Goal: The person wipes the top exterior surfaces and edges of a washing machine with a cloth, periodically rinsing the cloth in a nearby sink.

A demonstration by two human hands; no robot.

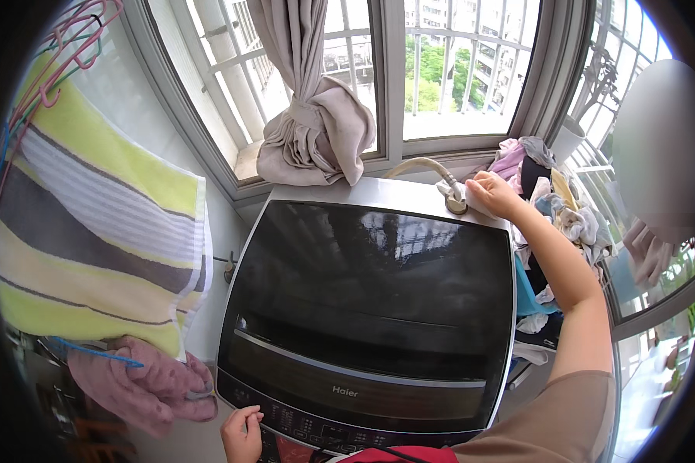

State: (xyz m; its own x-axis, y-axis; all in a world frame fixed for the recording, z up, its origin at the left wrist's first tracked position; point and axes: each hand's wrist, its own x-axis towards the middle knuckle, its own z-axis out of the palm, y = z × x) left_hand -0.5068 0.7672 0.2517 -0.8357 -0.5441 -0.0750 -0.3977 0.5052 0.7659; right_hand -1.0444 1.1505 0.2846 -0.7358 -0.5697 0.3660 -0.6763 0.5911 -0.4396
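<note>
A Haier top-loading washing machine (370, 289) with a dark lid, which is down, stands before me. My right hand (492, 194) reaches to its back right corner, its curled fingers on a crumpled whitish cloth or tissue (478, 202) beside the inlet hose fitting (456, 199). A beige hose (420, 164) runs from that fitting towards the window. My left hand (243, 433) is at the front left corner, by the control panel (313, 425), with its fingers loosely curled; nothing shows in it.
Piled clothes (573, 217) and a blue basket (527, 286) stand right of the machine. A striped towel (104, 214), a mauve cloth (145, 382) and hangers (49, 95) hang at left. A knotted curtain (318, 127) hangs at the window behind.
</note>
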